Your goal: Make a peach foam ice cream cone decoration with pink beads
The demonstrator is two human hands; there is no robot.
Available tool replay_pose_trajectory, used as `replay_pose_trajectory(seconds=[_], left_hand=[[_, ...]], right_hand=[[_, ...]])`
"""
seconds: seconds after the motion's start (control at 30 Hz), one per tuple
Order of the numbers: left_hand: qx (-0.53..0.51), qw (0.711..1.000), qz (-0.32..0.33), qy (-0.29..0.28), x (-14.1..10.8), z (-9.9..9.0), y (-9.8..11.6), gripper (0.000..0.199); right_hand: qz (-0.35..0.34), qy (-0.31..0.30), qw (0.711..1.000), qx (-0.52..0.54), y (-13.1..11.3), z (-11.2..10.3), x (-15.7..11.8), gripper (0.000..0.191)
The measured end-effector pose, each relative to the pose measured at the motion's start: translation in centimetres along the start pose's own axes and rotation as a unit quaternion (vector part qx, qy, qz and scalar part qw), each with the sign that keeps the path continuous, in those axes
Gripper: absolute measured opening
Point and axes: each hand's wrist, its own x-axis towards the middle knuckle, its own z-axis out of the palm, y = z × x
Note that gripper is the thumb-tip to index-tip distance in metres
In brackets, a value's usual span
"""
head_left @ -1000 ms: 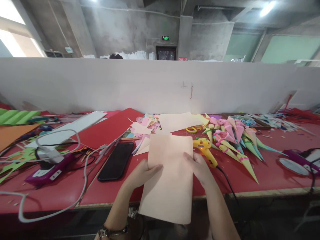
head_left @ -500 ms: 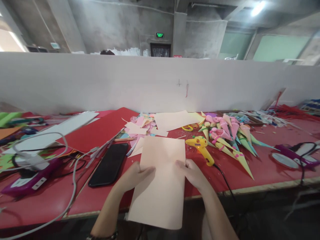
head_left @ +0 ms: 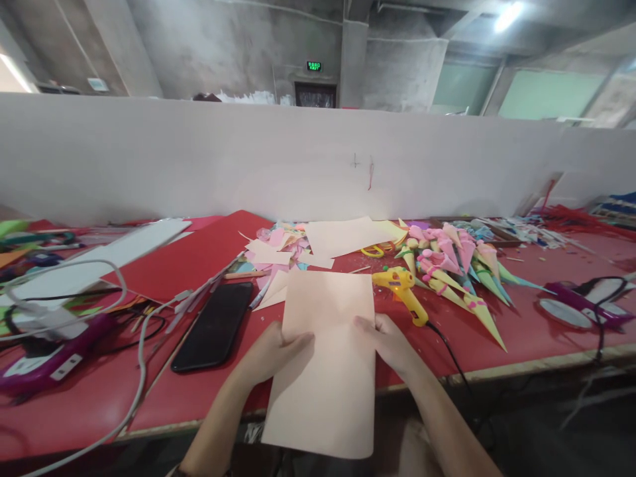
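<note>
A cream sheet of paper point(head_left: 325, 377) is held between my two hands, its lower part reaching past the table's front edge. My left hand point(head_left: 278, 348) grips its left side, thumb on top and the other fingers mostly hidden underneath. On the opposite side my right hand point(head_left: 385, 339) pinches the edge in the same way, thumb over the face. Just right of the paper lies a yellow hot glue gun point(head_left: 405, 291) with a black cord. To the left is a black smartphone point(head_left: 213, 328), flat on the red tabletop point(head_left: 163, 391).
Paper scraps point(head_left: 278, 255) and another cream sheet point(head_left: 342, 238) lie behind, beside yellow-handled scissors point(head_left: 372, 252). Several small paper cones point(head_left: 477, 311) are heaped at right. Purple power strips point(head_left: 59, 358) with cables sit at both sides. A red sheet point(head_left: 199, 258) and a white partition point(head_left: 248, 159) stand further back.
The cream sheet and both hands appear slightly further right in view, while the camera has shifted a little. Both hands keep the same hold on the sheet.
</note>
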Motion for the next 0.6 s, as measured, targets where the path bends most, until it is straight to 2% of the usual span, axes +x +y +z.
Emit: replay_pose_trajectory(seconds=[0.27, 0.6], left_hand=[[0.019, 0.999, 0.026, 0.01, -0.23, 0.28, -0.33, 0.04], [0.044, 0.996, 0.057, 0.044, -0.12, 0.76, -0.87, 0.035]], right_hand=[[0.002, -0.031, 0.999, 0.004, -0.28, -0.06, -0.07, 0.048], [0.005, 0.016, 0.999, -0.03, 0.18, -0.07, 0.13, 0.05]])
